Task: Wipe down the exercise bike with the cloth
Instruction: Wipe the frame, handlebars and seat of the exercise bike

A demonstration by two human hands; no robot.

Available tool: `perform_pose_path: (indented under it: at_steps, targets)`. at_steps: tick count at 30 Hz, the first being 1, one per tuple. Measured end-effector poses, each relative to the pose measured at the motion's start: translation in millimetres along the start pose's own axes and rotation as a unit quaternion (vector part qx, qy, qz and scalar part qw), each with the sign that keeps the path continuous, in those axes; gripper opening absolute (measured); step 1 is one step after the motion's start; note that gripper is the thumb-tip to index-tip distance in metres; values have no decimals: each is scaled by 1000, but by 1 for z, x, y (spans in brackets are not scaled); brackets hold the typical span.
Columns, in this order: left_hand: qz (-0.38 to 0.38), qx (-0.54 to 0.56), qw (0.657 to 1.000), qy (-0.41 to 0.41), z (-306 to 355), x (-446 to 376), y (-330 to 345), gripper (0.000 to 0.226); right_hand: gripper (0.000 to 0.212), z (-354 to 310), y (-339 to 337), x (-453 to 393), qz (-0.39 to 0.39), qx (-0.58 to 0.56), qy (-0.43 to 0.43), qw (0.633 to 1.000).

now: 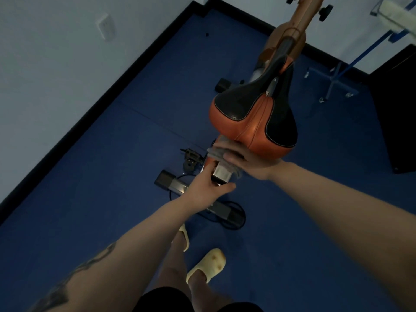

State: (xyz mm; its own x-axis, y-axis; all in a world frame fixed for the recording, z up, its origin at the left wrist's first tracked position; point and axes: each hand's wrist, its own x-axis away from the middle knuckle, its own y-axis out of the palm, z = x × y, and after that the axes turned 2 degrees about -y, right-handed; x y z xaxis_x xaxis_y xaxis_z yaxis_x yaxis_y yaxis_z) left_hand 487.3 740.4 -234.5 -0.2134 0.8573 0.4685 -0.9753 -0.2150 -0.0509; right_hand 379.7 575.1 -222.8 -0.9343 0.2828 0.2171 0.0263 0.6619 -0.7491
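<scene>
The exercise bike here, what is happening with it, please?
A person stands behind the exercise bike and wipes it. The right hand presses a grey cloth against the frame just under the back of the saddle. The left hand holds the metal post below, probably to steady the bike.

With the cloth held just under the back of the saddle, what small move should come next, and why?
Probably slide the right hand with the grey cloth down the silver post. The cloth is bunched at the top, just below the saddle, and the left hand grips the frame lower down, seemingly steadying the bike, so the post between them looks unwiped.
</scene>
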Motion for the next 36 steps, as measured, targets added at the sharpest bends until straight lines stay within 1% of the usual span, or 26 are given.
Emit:
perform_pose_path:
  at_steps: [2,4,6,7,8,10,12,13,15,16,18,19,20,21,22,24,25,26,27,28,30,32,33,34,35,36]
  targets:
    - [-12,23,1000,-12,3,2,-1,57,40,-6,4,-3,16,-55,43,997]
    - [-17,22,999,-17,4,3,-4,52,41,-11,11,1,13,-5,22,1000]
    - [-19,7,1000,-15,4,3,-8,51,44,-10,5,10,-9,69,-39,997]
    - [-20,4,1000,-16,4,2,-11,53,45,-6,-1,9,-18,84,-59,995]
    - [-23,-1,1000,-21,5,1,-13,57,45,-2,-7,6,-18,81,-63,995]
    - [-33,-3,999,-42,6,0,-14,62,43,-5,-6,2,2,49,-29,998]
    - [-34,16,998,-52,5,1,-14,58,41,-12,5,1,23,42,-3,999]
    - [-34,24,998,-51,5,2,-14,54,41,-13,8,3,26,58,-12,998]
    - [-33,32,998,-50,4,2,-13,51,42,-11,4,7,-4,92,-46,995]
    - [-31,31,998,-54,4,2,-13,55,41,-7,0,6,-16,60,-47,997]
    - [-30,22,997,-68,3,2,-14,67,34,-7,-4,6,20,-56,-20,998]
    - [-29,17,997,-75,2,2,-14,70,34,-9,0,5,37,-38,-23,998]
    - [-26,9,997,-77,1,2,-14,70,35,-14,6,2,35,-37,-22,998]
    - [-23,2,997,-78,0,2,-14,67,39,-18,11,0,12,-37,-9,999]
    - [-20,-2,997,-76,-2,2,-14,61,43,-19,15,2,-11,9,-5,1000]
    - [-19,-6,997,-78,-4,1,-14,51,46,-16,6,4,-41,71,-36,996]
    - [-23,-9,996,-86,-4,1,-14,55,43,-9,1,3,-43,57,-30,997]
    - [-30,-14,995,-96,-4,1,-13,64,39,-6,-2,3,-20,5,-1,1000]
    - [-37,-22,994,-105,-3,1,-13,73,35,-3,-1,3,13,-30,2,999]
    - [-42,-26,993,-107,-2,2,-13,76,33,-6,1,3,31,-15,-8,999]
    - [-37,-33,994,-101,-2,1,-15,67,41,-15,11,0,1,0,-24,1000]
    - [-39,-37,995,-88,1,1,-17,48,51,-18,10,1,-38,84,-52,994]
    - [-43,-37,995,-84,2,1,-18,44,49,-14,5,0,-48,83,-48,994]
    - [-46,-39,995,-86,3,1,-18,47,43,-8,0,0,-51,54,-38,996]
    - [-48,-41,994,-90,3,1,-17,54,38,-5,-2,0,-34,-16,-18,999]
    - [-48,-43,993,-97,4,2,-17,61,35,-2,1,0,-2,-56,-22,998]
